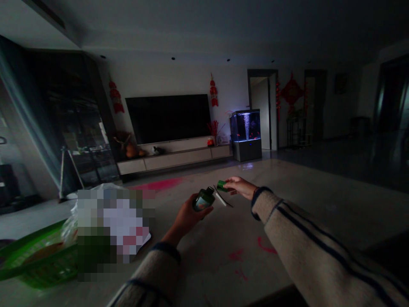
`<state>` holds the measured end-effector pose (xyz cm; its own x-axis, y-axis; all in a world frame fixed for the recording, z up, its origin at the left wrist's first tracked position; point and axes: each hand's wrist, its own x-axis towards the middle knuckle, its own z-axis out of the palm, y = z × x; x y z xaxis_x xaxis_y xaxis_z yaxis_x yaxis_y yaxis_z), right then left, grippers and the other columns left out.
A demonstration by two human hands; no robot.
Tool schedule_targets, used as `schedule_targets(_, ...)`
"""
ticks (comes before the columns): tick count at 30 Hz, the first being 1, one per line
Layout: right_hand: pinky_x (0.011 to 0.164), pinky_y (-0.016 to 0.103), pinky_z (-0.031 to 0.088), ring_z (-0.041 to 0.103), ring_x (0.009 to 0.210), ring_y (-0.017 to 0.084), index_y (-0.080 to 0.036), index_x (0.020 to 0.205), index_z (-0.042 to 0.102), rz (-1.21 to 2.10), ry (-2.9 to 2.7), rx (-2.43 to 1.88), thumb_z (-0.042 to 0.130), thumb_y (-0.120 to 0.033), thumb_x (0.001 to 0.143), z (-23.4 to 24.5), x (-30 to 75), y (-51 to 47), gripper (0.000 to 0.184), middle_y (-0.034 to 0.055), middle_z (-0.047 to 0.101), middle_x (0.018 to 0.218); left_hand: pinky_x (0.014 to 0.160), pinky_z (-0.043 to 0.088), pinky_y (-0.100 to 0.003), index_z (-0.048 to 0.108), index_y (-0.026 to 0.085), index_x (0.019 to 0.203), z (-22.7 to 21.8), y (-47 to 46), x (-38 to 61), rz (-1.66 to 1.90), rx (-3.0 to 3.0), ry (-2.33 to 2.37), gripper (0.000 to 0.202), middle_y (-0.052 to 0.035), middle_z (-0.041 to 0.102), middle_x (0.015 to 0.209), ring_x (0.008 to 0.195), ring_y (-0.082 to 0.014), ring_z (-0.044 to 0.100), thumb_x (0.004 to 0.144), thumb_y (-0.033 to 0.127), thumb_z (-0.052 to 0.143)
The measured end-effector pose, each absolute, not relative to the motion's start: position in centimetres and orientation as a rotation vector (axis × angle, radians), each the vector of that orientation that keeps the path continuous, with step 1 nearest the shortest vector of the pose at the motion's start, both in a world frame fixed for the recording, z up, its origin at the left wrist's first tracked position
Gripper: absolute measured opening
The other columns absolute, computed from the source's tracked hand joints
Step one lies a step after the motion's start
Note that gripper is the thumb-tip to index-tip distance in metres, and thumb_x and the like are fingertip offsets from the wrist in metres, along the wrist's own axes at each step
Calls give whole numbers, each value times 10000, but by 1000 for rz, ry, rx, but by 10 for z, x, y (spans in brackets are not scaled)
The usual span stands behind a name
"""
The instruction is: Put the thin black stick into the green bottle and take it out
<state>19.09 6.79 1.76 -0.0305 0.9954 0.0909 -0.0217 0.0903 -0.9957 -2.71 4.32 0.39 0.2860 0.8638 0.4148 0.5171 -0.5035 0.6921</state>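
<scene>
My left hand (189, 212) is wrapped round a small dark green bottle (204, 199) with a picture label. The bottle is tilted, and its dark neck is uncovered and points up and to the right. Between the fingertips of my right hand (242, 186) is a green cap (221, 186), apart from the bottle's mouth. A thin pale stick (220, 198) with dark, narrow ends shows between the two hands. It seems to lie on the pale tabletop (223, 232), though I cannot tell for sure in the dim light.
A green plastic basket (41, 268) stands on the left. Beside it are a clear plastic bag (72, 217) and a blurred-out pale item (123, 221). Pink-red patches (236, 255) mark the tabletop. Across the room are a television (169, 118) and a lit fish tank (246, 127).
</scene>
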Motion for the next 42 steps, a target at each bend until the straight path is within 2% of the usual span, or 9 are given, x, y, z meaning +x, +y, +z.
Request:
schedule_targets(4,570,206,401,570,657,100,-161,875,536,1142,-1333,-1185,641,-150,635,16,190,68,262,10,633,758,563,480,-246,512,122,1034,3,45,-28,1107,2151,1240,595,-60,628,836,668,-152,598,572,465,662)
schedule_targets(10,550,201,409,564,612,92,-157,907,536,1147,-1304,-1201,631,-120,608,13,191,71,315,-3,618,719,588,483,-261,508,140,1030,2,45,-28,1097,2176,1228,577,-50,626,835,678,-156,600,586,480,650)
schedule_targets(16,545,193,403,561,679,101,-158,910,547,1020,-1306,-1243,648,-104,542,10,192,76,386,11,604,807,566,483,-255,507,131,1035,2,45,-28,1104,2139,1216,596,-56,628,829,665,-155,599,574,474,666)
schedule_targets(22,684,227,432,547,747,114,-136,815,545,776,-1353,-1339,661,-31,461,-3,209,94,387,7,592,790,550,479,-242,505,122,1056,4,44,-27,1080,2122,1241,606,-50,626,812,621,-130,587,578,459,667)
schedule_targets(26,753,261,433,558,786,137,-136,795,552,610,-1376,-1438,685,-37,432,-14,231,108,399,8,600,801,535,478,-240,499,127,1070,5,42,-26,1073,2093,1240,610,-49,624,816,609,-126,584,582,453,662)
schedule_targets(31,750,267,439,573,798,155,-140,818,569,522,-1386,-1527,701,-49,408,-24,249,116,440,14,615,813,549,481,-244,484,127,1084,5,41,-27,1069,2087,1231,629,-64,620,869,646,-140,596,578,455,663)
schedule_targets(37,775,297,431,568,864,195,-137,866,574,470,-1313,-1632,681,-42,415,-30,268,119,472,49,615,874,538,474,-236,490,132,1055,5,41,-26,1061,2108,1224,582,-58,620,840,623,-133,593,597,452,655)
schedule_targets(42,738,287,447,582,822,187,-137,849,590,505,-1314,-1646,700,-47,400,-35,277,115,471,41,629,842,537,474,-238,495,140,1038,6,41,-26,1066,2095,1241,574,-45,615,818,621,-133,591,586,453,661)
